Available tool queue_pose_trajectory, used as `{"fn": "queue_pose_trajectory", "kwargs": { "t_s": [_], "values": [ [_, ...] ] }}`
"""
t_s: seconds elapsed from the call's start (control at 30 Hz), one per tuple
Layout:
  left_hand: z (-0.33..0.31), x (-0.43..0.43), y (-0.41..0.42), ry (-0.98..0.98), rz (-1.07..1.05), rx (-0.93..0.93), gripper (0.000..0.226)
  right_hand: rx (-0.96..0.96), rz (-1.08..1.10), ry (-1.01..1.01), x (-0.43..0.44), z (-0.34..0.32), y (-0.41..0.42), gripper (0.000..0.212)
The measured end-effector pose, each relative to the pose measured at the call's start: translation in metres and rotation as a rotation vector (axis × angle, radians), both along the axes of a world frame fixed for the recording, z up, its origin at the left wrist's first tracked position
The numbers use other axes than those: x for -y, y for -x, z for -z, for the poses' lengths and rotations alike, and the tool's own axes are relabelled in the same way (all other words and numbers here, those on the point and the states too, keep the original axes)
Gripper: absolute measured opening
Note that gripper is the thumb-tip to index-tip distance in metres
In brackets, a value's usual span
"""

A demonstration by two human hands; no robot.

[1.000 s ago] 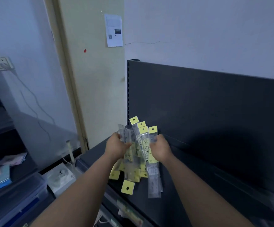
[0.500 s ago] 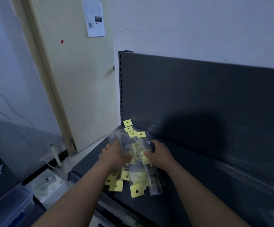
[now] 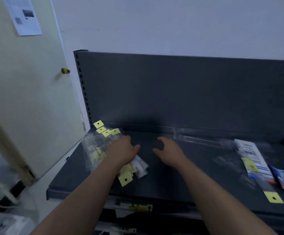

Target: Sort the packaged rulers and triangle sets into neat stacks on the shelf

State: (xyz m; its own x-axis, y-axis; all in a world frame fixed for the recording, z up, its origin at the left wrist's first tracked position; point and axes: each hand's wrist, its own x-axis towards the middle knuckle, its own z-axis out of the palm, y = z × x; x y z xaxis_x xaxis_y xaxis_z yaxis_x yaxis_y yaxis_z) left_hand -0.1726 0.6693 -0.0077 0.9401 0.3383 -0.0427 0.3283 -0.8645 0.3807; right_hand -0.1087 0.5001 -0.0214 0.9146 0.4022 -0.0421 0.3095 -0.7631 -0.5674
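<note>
From the head view, the job looks partly done. One ruler pile (image 3: 97,150) lies on the shelf (image 3: 171,180) under your left hand (image 3: 123,150), which rests flat on it with relaxed fingers, gripping nothing. The pile is loose rather than neat. Its clear sleeves fan out, with yellow hang tabs splayed beyond your fingertips and more poking out back towards your wrist, so it needs squaring up.

Your right hand (image 3: 168,150) hovers just beside the left over bare shelf, fingers loosely curled and empty. Well to its right, blue-and-white packs (image 3: 255,165) lie scattered at angles. A clear sleeve (image 3: 200,140) sits just beyond that hand, near the back panel. I judge those unsorted, but blur hides which are triangle sets.
</note>
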Motion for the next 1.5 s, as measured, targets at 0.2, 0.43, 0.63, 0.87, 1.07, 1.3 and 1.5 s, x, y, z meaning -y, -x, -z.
{"fn": "queue_pose_trajectory", "kwargs": {
  "t_s": [0.2,0.43,0.63,0.87,1.07,1.3,1.5],
  "values": [
    [0.000,0.082,-0.026,0.007,0.206,0.068,0.048,0.092,0.182,0.051,0.090,-0.002,-0.003,0.052],
    [0.025,0.191,-0.072,0.081,0.520,-0.028,0.058,0.046,0.396,0.227,0.215,0.007,-0.024,0.032],
    [0.041,0.283,-0.103,-0.005,0.653,-0.075,0.058,-0.068,0.412,0.365,0.289,0.014,-0.041,0.060],
    [0.057,0.345,-0.131,-0.156,0.729,-0.156,0.056,0.012,0.346,0.401,0.354,0.025,-0.079,0.074],
    [0.064,0.345,-0.147,-0.146,0.607,-0.032,0.045,0.019,0.416,0.524,0.402,0.026,-0.098,0.055],
    [0.048,0.344,-0.194,-0.268,0.570,-0.175,0.070,0.116,0.240,0.483,0.410,0.038,-0.119,0.039],
    [0.047,0.359,-0.192,-0.379,0.546,-0.146,0.063,0.096,0.240,0.395,0.423,0.044,-0.118,0.047]
  ]
}}
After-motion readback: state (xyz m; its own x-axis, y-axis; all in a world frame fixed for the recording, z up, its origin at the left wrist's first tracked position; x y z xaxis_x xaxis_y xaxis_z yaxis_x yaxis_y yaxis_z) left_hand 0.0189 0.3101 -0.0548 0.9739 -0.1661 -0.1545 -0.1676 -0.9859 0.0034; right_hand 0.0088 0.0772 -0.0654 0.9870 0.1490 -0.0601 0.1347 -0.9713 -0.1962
